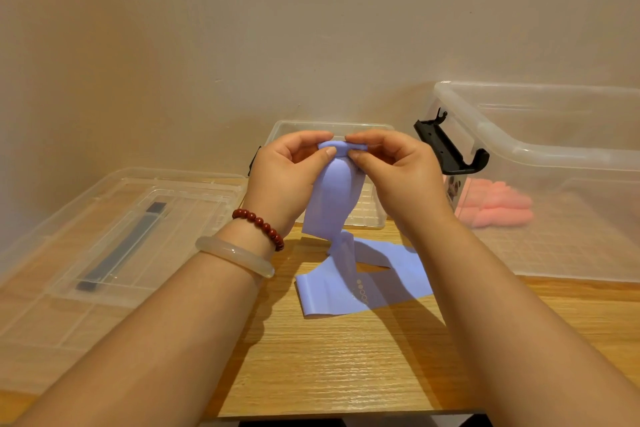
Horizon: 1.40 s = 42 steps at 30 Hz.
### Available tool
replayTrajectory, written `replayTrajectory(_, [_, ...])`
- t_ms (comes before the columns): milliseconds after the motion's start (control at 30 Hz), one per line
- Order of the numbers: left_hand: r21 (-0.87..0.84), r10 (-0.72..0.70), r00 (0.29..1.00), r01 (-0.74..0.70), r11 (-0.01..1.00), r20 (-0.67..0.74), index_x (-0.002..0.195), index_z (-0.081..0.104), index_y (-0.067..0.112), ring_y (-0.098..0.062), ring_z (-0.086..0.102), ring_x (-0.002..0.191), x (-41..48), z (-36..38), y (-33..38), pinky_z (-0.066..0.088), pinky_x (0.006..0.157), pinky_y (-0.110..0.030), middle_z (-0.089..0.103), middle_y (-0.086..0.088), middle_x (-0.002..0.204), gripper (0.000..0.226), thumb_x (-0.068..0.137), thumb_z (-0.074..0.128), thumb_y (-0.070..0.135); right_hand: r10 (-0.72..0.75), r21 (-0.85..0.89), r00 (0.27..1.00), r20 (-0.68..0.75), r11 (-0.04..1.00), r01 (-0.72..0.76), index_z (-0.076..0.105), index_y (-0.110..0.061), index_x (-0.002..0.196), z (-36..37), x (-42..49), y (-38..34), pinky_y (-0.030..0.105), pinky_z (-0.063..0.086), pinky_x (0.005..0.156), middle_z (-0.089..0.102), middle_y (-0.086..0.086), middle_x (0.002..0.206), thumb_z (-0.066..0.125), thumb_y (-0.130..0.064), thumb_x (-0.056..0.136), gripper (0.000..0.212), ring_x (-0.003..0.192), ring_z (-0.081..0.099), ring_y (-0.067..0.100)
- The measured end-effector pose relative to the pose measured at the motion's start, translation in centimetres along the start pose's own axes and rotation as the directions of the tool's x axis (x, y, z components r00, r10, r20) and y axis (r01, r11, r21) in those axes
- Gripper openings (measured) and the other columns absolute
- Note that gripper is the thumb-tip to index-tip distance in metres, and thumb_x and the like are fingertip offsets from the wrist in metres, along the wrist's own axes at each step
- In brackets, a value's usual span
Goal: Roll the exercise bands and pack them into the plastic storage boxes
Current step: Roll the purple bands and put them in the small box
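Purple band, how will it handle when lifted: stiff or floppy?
Likely floppy: the purple band drapes limp from the left hand and right hand, its tail folded on the table. Probably light, thin. The roll at the top may unwind if released.

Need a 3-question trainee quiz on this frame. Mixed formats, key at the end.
1. True or false: the purple band is rolled up whole.
2. The pink rolls lie: A. in the large clear box; B. on the floor; C. on a shelf.
3. Which hands pinch the band's top end?

Key
1. False: only the top end is rolled. The rest hangs loose and trails on the table.
2. A.
3. Both, the left hand and the right hand.
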State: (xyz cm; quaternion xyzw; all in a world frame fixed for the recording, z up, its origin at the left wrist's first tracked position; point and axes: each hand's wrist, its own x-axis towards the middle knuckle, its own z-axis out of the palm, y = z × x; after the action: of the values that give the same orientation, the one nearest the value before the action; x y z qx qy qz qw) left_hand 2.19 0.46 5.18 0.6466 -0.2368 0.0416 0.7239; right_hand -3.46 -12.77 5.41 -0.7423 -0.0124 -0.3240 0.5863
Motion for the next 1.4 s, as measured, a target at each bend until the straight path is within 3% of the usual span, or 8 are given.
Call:
replayTrajectory(167, [0.013, 0.012, 1.0, -0.012, 1.0, 0.011, 0.094, 0.066, 0.018, 0.002, 0.066, 0.078, -0.1, 0.2, 0.1, 0.049, 0.071, -0.013, 0.07, 0.005, 0.085, 0.02, 0.088, 0.064, -0.001, 0.042, -0.012, 0.999, -0.014, 0.999, -0.042, 0.07, -0.03, 0.09, 0.2, -0.1, 0.4, 0.037, 0.055, 0.074, 0.07, -0.004, 0.078, 0.068, -0.023, 0.089, 0.008, 0.076, 0.065, 0.01])
replayTrajectory(467, [0.014, -0.033, 0.999, 0.033, 0.999, -0.003, 0.097, 0.07, 0.021, -0.007, 0.067, 0.09, -0.3, 0.2, -0.4, 0.054, 0.084, -0.024, 0.072, 0.005, 0.092, 0.018, 0.086, 0.069, 0.007, 0.007, 0.004, 1.0, -0.026, 1.0, -0.007, 0.07, -0.026, 0.087, 0.2, -0.2, 0.5, 0.018, 0.052, 0.073, 0.071, -0.005, 0.084, 0.069, -0.005, 0.087, 0.021, 0.08, 0.067, 0.006])
replayTrajectory(600, [0.037, -0.004, 1.0, 0.004, 0.999, 0.006, 0.089, 0.07, 0.027, -0.003, 0.067, 0.085, -0.4, 0.2, -0.4, 0.053, 0.08, -0.021, 0.072, 0.011, 0.085, 0.024, 0.087, 0.067, 0.003, 0.007, 0.01, 1.0, -0.018, 1.0, -0.007, 0.068, -0.026, 0.092, 0.2, -0.4, 0.8, 0.022, 0.054, 0.075, 0.071, -0.002, 0.088, 0.069, -0.006, 0.087, 0.021, 0.085, 0.067, 0.009])
replayTrajectory(733, [0.031, -0.012, 1.0, 0.012, 0.999, 0.001, 0.101, 0.069, 0.023, -0.002, 0.065, 0.089, -0.4, 0.2, -0.4, 0.053, 0.084, -0.02, 0.071, 0.01, 0.094, 0.024, 0.088, 0.065, 0.003, 0.027, 0.011, 0.999, -0.032, 1.0, -0.027, 0.07, -0.026, 0.092, 0.1, -0.4, 0.9, 0.03, 0.057, 0.076, 0.072, 0.0, 0.086, 0.069, -0.01, 0.088, 0.016, 0.082, 0.067, 0.01])
replayTrajectory(867, [-0.027, -0.033, 0.999, 0.033, 0.999, 0.006, 0.111, 0.065, 0.025, -0.003, 0.064, 0.1, -0.7, 0.6, -0.6, 0.051, 0.09, -0.021, 0.069, 0.009, 0.104, 0.028, 0.089, 0.065, 0.008, 0.008, 0.049, 0.999, -0.046, 0.999, -0.006, 0.071, -0.027, 0.085, 0.1, -0.4, 0.7, 0.025, 0.056, 0.077, 0.072, -0.003, 0.084, 0.069, -0.004, 0.087, 0.023, 0.082, 0.068, 0.008])
replayTrajectory(1067, [-0.007, -0.051, 0.999, 0.051, 0.999, -0.019, 0.11, 0.067, 0.025, -0.007, 0.065, 0.098, -0.4, 0.8, -0.8, 0.052, 0.088, -0.024, 0.07, 0.004, 0.104, 0.025, 0.089, 0.067, 0.013, -0.005, 0.086, 0.998, -0.069, 0.996, 0.011, 0.072, -0.025, 0.084, 0.1, -0.4, 0.8, 0.018, 0.052, 0.075, 0.071, -0.011, 0.081, 0.067, 0.002, 0.085, 0.026, 0.082, 0.068, 0.005])
replayTrajectory(1233, [-0.014, -0.049, 0.998, 0.048, 0.999, -0.038, 0.104, 0.071, 0.015, -0.011, 0.067, 0.097, -0.4, 0.8, -0.9, 0.054, 0.085, -0.025, 0.073, 0.001, 0.1, 0.018, 0.088, 0.067, 0.01, -0.036, 0.059, 0.998, -0.059, 0.997, 0.039, 0.071, -0.029, 0.085, 0.2, -0.6, 1.0, 0.02, 0.053, 0.077, 0.072, -0.01, 0.085, 0.067, -0.001, 0.087, 0.028, 0.088, 0.069, 0.009])
replayTrajectory(1400, [-0.066, -0.031, 0.996, 0.026, 0.997, -0.08, 0.093, 0.071, 0.021, -0.007, 0.067, 0.088, -0.5, 1.0, -0.7, 0.053, 0.083, -0.024, 0.073, 0.005, 0.09, 0.018, 0.087, 0.067, 0.005, -0.026, -0.004, 0.998, -0.056, 1.0, 0.026, 0.068, -0.028, 0.098, 0.2, -0.5, 1.0, 0.018, 0.05, 0.071, 0.069, -0.01, 0.088, 0.068, -0.019, 0.089, 0.013, 0.082, 0.064, 0.005])
